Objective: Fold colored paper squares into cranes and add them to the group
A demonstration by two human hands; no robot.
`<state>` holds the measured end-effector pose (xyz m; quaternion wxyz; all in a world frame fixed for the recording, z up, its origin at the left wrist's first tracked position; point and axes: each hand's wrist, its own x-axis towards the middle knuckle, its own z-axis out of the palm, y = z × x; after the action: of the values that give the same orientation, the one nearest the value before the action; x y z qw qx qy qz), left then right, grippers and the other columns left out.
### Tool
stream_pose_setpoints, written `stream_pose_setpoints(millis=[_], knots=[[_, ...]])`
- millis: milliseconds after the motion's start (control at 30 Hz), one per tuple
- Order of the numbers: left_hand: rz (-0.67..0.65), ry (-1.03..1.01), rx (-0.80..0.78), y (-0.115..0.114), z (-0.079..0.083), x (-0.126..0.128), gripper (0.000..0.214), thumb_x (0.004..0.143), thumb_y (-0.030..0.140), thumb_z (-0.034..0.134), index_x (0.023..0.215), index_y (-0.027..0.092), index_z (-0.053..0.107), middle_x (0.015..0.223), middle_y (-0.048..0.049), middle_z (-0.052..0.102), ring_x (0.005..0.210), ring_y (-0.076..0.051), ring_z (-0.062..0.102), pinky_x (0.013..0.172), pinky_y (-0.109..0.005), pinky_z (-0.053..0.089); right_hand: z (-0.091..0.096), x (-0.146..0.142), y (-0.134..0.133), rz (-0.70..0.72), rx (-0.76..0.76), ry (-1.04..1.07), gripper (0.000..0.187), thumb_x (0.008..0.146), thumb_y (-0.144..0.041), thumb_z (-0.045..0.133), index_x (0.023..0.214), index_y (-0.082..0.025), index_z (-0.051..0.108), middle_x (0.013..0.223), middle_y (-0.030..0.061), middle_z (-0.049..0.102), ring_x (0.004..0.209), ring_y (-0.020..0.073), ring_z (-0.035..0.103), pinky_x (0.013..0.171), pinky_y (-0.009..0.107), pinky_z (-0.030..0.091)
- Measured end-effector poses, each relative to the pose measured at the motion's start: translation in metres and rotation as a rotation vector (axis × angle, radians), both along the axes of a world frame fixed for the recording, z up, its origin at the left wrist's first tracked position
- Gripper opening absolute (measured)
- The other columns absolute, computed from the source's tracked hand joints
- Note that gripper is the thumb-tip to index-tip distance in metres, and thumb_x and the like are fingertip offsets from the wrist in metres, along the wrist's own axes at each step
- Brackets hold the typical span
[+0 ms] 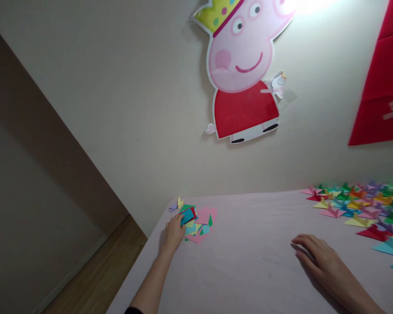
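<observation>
At the table's far left, my left hand (174, 230) has its fingers closed on the edge of a blue sheet of paper (187, 216). A red sheet (193, 212) shows just behind the blue one; whether it is held too I cannot tell. Under and beside them lies a loose pile of coloured paper pieces (203, 216) in pink, green, yellow and light blue. My right hand (317, 257) rests low over the right part of the table, holding nothing, thumb apart from its gently bent fingers. To its right are rows of folded paper birds (360, 211) in many colours.
A pale pink cloth covers the table (249, 257), whose back edge meets the wall. Two small folded papers, one a yellow piece (180, 202), sit at the back left corner. A pig cutout (245, 109) and a red banner (380, 96) hang on the wall.
</observation>
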<state>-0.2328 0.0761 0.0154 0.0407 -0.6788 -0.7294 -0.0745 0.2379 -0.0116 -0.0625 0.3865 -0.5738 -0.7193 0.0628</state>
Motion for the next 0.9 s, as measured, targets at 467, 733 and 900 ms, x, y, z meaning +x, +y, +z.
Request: stream_pose_setpoints(millis=[467, 733, 900], knots=[[-0.145, -0.111, -0.042, -0.003, -0.005, 0.002, 0.042, 0.087, 0.034, 0.054, 0.128, 0.025, 0.059, 0.136, -0.0055, 0.056, 0.127, -0.024, 0.049, 0.102, -0.035, 0.038, 0.012, -0.005, -0.006, -0.011, 0.005, 0.015, 0.021, 0.084, -0.038, 0.052, 0.093, -0.024, 0.065, 0.103, 0.0098, 0.069, 0.098, 0.0287, 0.063, 0.088, 0.044, 0.05], [-0.217, -0.082, -0.057, 0.051, -0.01, 0.01, 0.048, 0.088, 0.039, 0.049, 0.132, 0.019, 0.054, 0.141, -0.011, 0.052, 0.129, -0.03, 0.047, 0.105, -0.043, 0.037, 0.044, -0.021, -0.016, -0.041, -0.035, 0.039, 0.015, 0.083, -0.019, 0.049, 0.09, -0.023, 0.061, 0.1, 0.0078, 0.067, 0.097, 0.0253, 0.061, 0.088, 0.043, 0.048], [-0.216, -0.033, -0.075, 0.066, -0.017, 0.009, 0.05, 0.087, 0.041, 0.048, 0.128, 0.013, 0.058, 0.136, -0.0141, 0.055, 0.123, -0.032, 0.052, 0.104, -0.043, 0.039, 0.041, -0.018, -0.016, -0.032, -0.057, 0.068, 0.017, 0.083, -0.014, 0.048, 0.091, -0.023, 0.059, 0.101, 0.0071, 0.065, 0.097, 0.0246, 0.059, 0.089, 0.043, 0.046]])
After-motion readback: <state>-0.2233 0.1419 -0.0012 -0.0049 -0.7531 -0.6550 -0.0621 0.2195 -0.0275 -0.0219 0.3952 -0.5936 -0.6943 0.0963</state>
